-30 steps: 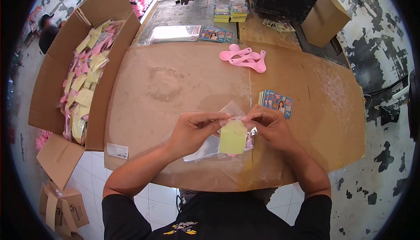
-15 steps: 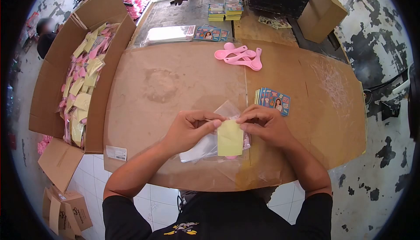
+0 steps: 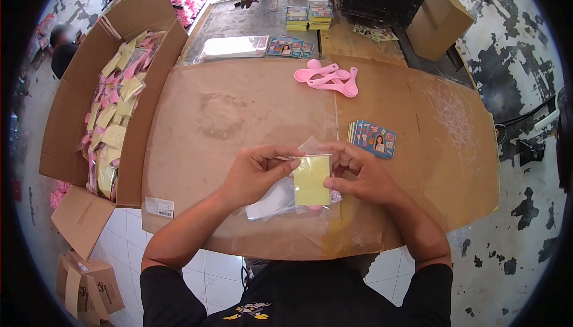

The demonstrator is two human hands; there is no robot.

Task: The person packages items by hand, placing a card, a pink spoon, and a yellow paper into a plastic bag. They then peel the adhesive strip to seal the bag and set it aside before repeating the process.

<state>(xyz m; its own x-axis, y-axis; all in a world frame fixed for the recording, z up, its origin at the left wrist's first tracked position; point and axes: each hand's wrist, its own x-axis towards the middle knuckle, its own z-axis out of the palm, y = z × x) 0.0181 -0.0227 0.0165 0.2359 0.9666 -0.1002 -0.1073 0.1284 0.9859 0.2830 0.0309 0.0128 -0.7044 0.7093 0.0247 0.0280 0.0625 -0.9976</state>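
A yellow card [image 3: 311, 182] stands upright in a clear plastic bag [image 3: 330, 166] between my hands. My left hand [image 3: 258, 172] pinches the top left corner of the bag between thumb and fingers. At the right edge, my right hand [image 3: 367, 175] has its thumb on the card's face and its fingers behind. Below the card's lower edge a bit of pink shows, mostly hidden. Flat clear bags [image 3: 274, 200] lie on the cardboard under my hands. Just beyond my right hand sits a fanned stack of blue printed cards [image 3: 376, 140].
Pink measuring spoons [image 3: 328, 79] lie in a pile farther up the cardboard sheet [image 3: 250, 106]. A large carton [image 3: 134, 172] of packed pink items and yellow cards stands left. Card stacks [image 3: 308, 15] and a pile of plastic bags [image 3: 233, 46] are at the back. A person [image 3: 62, 52] is far left.
The bag with the yellow card has moved slightly up and left. My right hand has slid from its top corner down to its right edge, fingers more spread.
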